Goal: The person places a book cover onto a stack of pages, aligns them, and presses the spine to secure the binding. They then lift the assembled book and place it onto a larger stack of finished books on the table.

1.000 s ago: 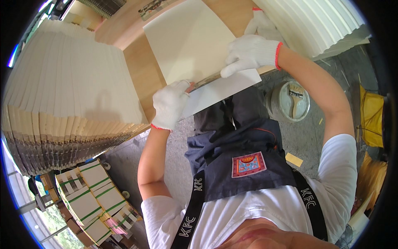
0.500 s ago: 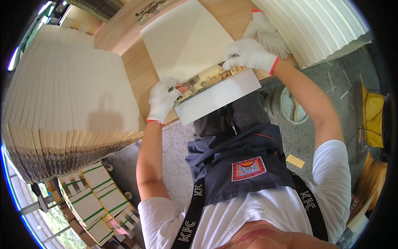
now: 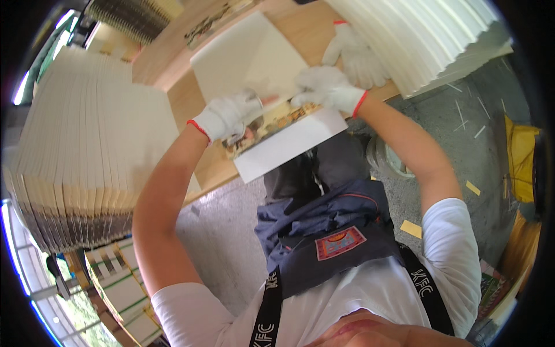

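Knit-gloved left hand (image 3: 231,114), right hand (image 3: 328,87) at printed strip (image 3: 282,122), probably paper.

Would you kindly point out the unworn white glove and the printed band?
Unworn white glove (image 3: 355,53): head view, on the middle of its body.
Printed band (image 3: 280,124): head view, on its patterned middle.

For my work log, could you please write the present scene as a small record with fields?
Left hand: white-gloved, at the left end of the printed strip; grip unclear
Right hand: white-gloved, near the strip's right end; grip unclear
Surface: wooden table
Beyond strip: cream sheet
Nearest body: white panel
Left side: tall pale stack
Right side: white stack, loose glove
Floor: bucket, partly behind right forearm
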`<control>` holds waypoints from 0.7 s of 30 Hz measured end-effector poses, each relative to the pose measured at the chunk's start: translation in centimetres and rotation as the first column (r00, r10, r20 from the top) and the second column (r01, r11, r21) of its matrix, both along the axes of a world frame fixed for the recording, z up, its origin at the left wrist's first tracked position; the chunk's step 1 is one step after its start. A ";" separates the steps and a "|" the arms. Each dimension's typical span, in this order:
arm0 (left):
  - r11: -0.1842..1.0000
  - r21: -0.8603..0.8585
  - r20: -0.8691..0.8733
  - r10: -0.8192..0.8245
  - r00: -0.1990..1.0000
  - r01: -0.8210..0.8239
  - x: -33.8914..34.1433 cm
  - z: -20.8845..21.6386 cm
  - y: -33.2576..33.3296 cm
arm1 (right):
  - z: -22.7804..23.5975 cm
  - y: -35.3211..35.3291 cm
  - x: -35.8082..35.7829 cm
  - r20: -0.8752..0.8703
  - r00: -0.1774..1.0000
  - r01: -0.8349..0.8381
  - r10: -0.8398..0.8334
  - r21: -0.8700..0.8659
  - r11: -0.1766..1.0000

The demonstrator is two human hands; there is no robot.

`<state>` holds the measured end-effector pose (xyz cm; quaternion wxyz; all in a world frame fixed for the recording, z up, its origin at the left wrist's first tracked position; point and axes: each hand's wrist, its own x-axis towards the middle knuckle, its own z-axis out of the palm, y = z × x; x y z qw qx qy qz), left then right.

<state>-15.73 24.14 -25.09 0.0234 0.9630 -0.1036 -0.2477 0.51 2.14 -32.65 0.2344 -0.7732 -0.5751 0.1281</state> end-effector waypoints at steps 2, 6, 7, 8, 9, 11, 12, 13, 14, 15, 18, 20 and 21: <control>0.965 0.040 -0.085 -0.254 0.964 0.258 2.8 -1.1 0.5 | 0.4 -0.2 -0.6 -0.049 0.999 0.008 -0.008 0.000 1.000; 0.992 0.004 -0.255 -0.118 0.960 0.123 4.6 0.5 -2.9 | -0.6 -0.5 -0.3 0.035 0.993 0.103 -0.110 0.168 0.980; 0.996 -0.017 -0.321 0.073 0.944 -0.083 4.7 0.3 -3.1 | -0.3 -0.6 1.2 0.296 0.934 0.208 -0.199 0.003 0.978; 0.986 -0.048 -0.370 0.133 0.919 -0.162 4.9 1.0 -3.6 | -0.3 -1.8 2.6 0.238 0.897 0.334 -0.374 0.189 0.923; 0.969 -0.072 -0.411 0.187 0.892 -0.236 5.1 2.1 -4.4 | -0.4 -3.4 3.9 0.152 0.833 0.455 -0.532 0.359 0.815; 0.976 -0.114 -0.388 0.127 0.913 -0.185 5.4 2.1 -4.3 | -2.3 -3.8 4.9 0.432 0.673 0.583 -0.600 0.189 0.790; 0.974 -0.104 -0.376 0.148 0.915 -0.200 5.5 2.0 -4.1 | -2.5 -3.7 5.1 0.568 0.577 0.647 -0.587 0.121 0.753; 0.973 -0.091 -0.367 0.165 0.915 -0.212 5.6 1.8 -3.9 | -2.4 -4.1 5.6 0.437 0.659 0.632 -0.612 0.121 0.766; 0.934 -0.045 -0.412 0.306 0.858 -0.354 5.8 2.0 -4.6 | -1.9 -4.5 5.5 0.293 0.729 0.615 -0.619 0.117 0.780; 0.870 0.003 -0.447 0.442 0.777 -0.493 5.9 2.3 -4.8 | -0.6 -4.6 5.3 0.147 0.784 0.592 -0.603 0.117 0.797; 0.949 -0.203 -0.395 0.145 0.907 -0.240 5.4 2.4 -3.4 | 6.1 -7.3 1.8 -0.694 0.705 0.441 -0.145 0.269 0.856; 0.935 -0.228 -0.114 -0.304 0.946 0.273 5.0 -1.1 0.3 | 7.1 -6.7 0.1 -0.153 0.977 -0.068 0.149 0.441 0.895; 0.940 -0.206 -0.112 -0.298 0.948 0.271 5.1 -1.5 0.3 | 7.1 -6.6 -0.4 0.152 0.945 -0.328 0.291 0.409 0.852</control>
